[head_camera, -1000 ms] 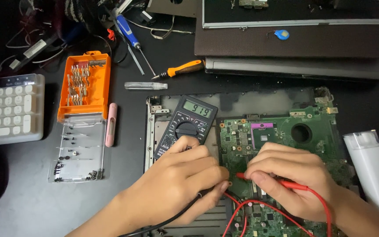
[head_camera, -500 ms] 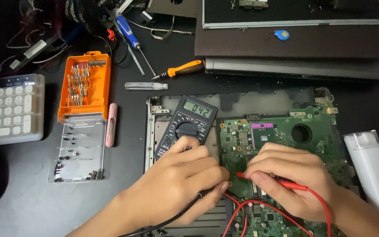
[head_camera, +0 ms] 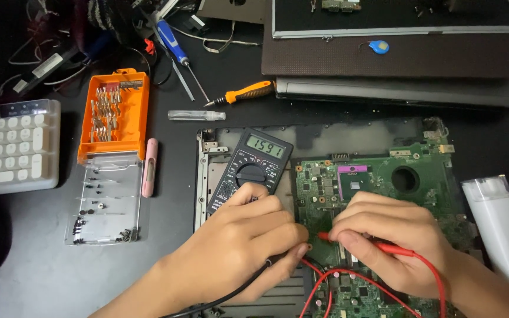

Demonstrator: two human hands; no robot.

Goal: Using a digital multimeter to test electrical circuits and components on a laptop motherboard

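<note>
1. Down at the near edge of the tabletop (head_camera: 42, 277), both hands work over a green circuit board (head_camera: 384, 188) that sits in an open grey laptop shell (head_camera: 204, 176).
2. The right hand (head_camera: 393, 238) is closed around a red probe (head_camera: 384, 247), its tip pressed to the board near the left hand's fingertips.
3. The left hand (head_camera: 240, 241) is curled shut on a black lead (head_camera: 237, 291) that trails under the wrist; its probe tip is hidden by the fingers.
4. A black multimeter (head_camera: 254, 168) lies just beyond the left hand, display lit.
5. An orange bit case (head_camera: 113, 115) with its clear lid (head_camera: 104, 200) open lies to the left, beside a pink pen-shaped tool (head_camera: 149, 166).
6. An orange-handled screwdriver (head_camera: 245, 92) lies farther back, and a white device (head_camera: 502, 229) lies at the right.
</note>
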